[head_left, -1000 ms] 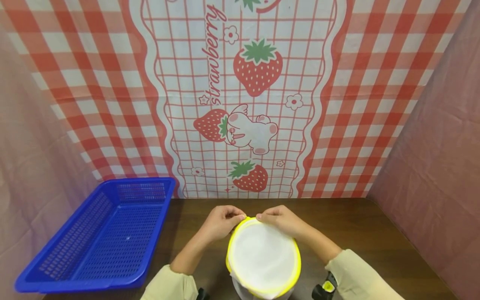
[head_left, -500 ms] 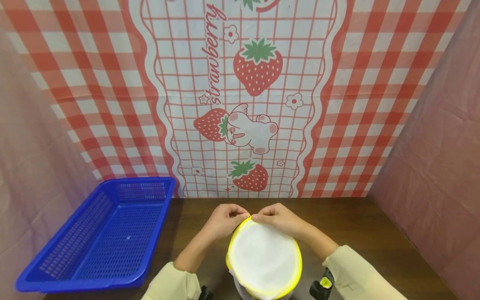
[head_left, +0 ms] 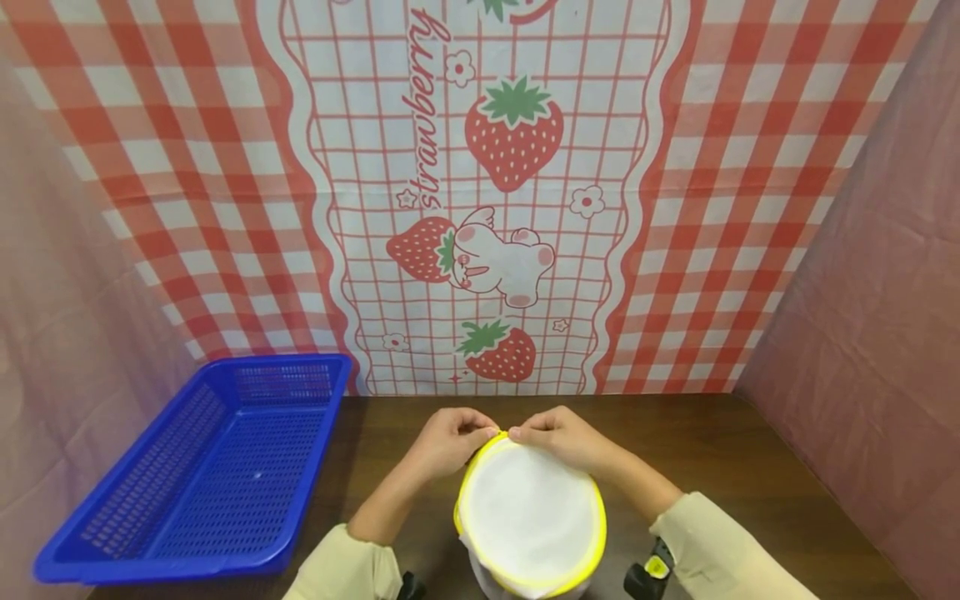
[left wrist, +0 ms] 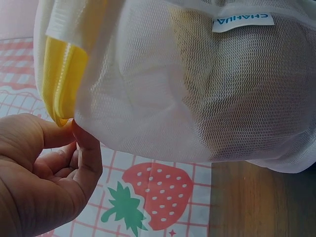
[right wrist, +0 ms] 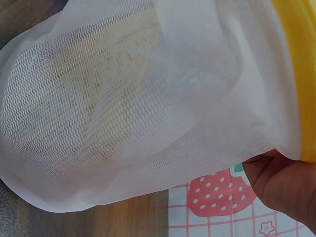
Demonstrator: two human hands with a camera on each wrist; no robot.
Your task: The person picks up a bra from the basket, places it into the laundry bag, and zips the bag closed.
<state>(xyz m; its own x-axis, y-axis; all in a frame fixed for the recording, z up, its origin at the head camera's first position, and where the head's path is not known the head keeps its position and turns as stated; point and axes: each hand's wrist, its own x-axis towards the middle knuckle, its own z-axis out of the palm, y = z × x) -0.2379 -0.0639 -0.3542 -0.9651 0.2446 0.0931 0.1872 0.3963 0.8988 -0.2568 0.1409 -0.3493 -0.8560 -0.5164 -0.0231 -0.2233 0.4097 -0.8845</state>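
A white mesh laundry bag (head_left: 531, 512) with a round top and yellow zip trim (head_left: 600, 533) stands in front of the person. At the far side of its rim, my left hand (head_left: 447, 443) pinches the yellow edge between thumb and forefinger. My right hand (head_left: 564, 442) pinches the same edge just to the right, the fingertips of both hands close together. In the left wrist view, the zipper teeth (left wrist: 63, 74) run down to the left fingertips. Through the mesh wall (right wrist: 98, 94) a yellowish shape shows faintly. The right fingertips are hidden behind the bag in the right wrist view.
A blue plastic basket (head_left: 225, 475) with perforated walls sits on the left of the dark wooden table (head_left: 720, 475). Behind it hangs a red-checked strawberry cloth (head_left: 487, 350). Pinkish cloth panels (head_left: 862, 333) close off both sides.
The left fingertips have shifted slightly right along the rim. The right thumb has moved a little left, then slightly back. The bag's top has drifted slightly to the right.
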